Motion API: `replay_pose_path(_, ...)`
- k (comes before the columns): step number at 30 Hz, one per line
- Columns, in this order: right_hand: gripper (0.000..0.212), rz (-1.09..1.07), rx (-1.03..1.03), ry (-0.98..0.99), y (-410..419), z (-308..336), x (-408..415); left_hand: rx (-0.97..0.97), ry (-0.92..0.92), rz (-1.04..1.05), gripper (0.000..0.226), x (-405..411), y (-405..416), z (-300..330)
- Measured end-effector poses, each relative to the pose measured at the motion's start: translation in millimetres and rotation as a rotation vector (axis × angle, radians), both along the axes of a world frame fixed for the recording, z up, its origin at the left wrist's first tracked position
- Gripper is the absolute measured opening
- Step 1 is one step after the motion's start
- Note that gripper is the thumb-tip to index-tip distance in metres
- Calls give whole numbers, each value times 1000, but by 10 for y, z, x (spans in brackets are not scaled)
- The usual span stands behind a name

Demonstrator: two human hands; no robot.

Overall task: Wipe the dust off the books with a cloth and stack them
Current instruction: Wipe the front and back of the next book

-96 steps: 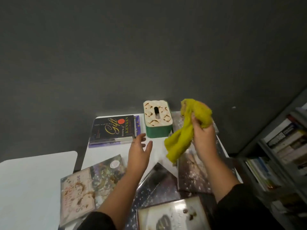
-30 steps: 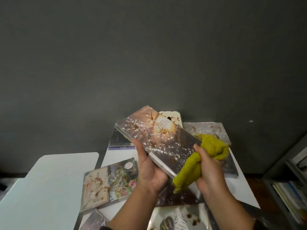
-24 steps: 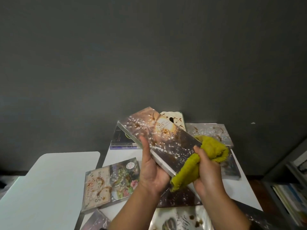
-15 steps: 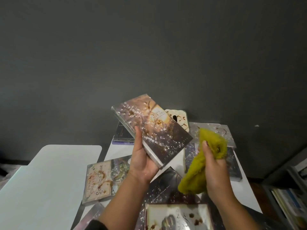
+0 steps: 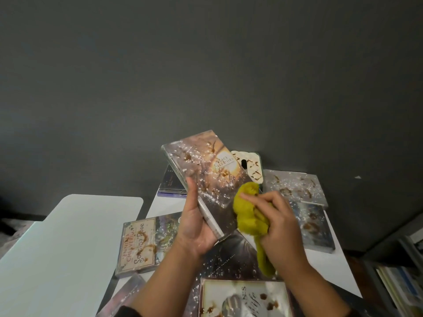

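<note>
In the head view, the left hand (image 5: 194, 227) grips a glossy hardcover book (image 5: 206, 179) along its spine edge, thumb stretched up the cover and fingers curled behind it, holding it tilted in the air above the white table (image 5: 329, 268). The cover is speckled with white flecks and brown smears; a pale label on it reads something like "PEACE WARRIORS", though the letters are blurred. The right hand (image 5: 278, 227) clutches a bunched yellow-green cloth (image 5: 250, 216), soft and fuzzy, pressing it against the lower right part of that cover, with a tail of fabric hanging below the fist.

Left of the held book, a flat book (image 5: 143, 243) on the table reads "JENNIFER CHIAVERINI" and "Sonoma Rose". Below the held book lies a dark book (image 5: 229, 261), and nearer the person a pale book (image 5: 245, 298) with only partly legible script. Right of the held book, two stained books (image 5: 295, 186) lie overlapped. Behind it stands a tissue box (image 5: 250, 165) with a cream patterned lid and a slot; its contents are not visible.
</note>
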State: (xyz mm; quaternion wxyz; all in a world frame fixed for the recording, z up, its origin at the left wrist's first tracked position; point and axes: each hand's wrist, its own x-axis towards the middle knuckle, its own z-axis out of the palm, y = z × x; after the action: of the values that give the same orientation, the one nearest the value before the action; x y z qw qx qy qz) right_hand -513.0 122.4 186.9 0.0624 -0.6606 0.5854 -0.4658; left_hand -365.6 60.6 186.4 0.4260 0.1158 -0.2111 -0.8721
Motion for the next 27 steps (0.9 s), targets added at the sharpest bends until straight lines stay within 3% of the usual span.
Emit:
replay_pose_path(5,77,-68,35,-19,-10,50,42,19,-25,41,85,-35,44,1)
replay_pose_path(9,56,133,-49,71,224,57,413,142,-24,-7,92,-25,35,-23)
replay_pose_path(11,60,143,-76,86,207,61,364,144,-35,9,99,-4,27,-44)
replay_pose_path(15,80,-61,74,-82,7,26,-32,62,-64,89,77,-9,92,19)
replay_pose_path(18,68,-147,107,-84,-40,30,-175,38,-75,104,70,-31,142,40)
replay_pose_path(20,47,-144,43,40,53,73,-26,2,-94,105,81,-33,131,78)
replay_pose_path(24,58,-7,-27,179,231,43,333,22,-67,115,101,-46,85,109)
replay_pose_path(27,34,-84,-69,189,77,36,191,24,-69,130,82,-47,115,129)
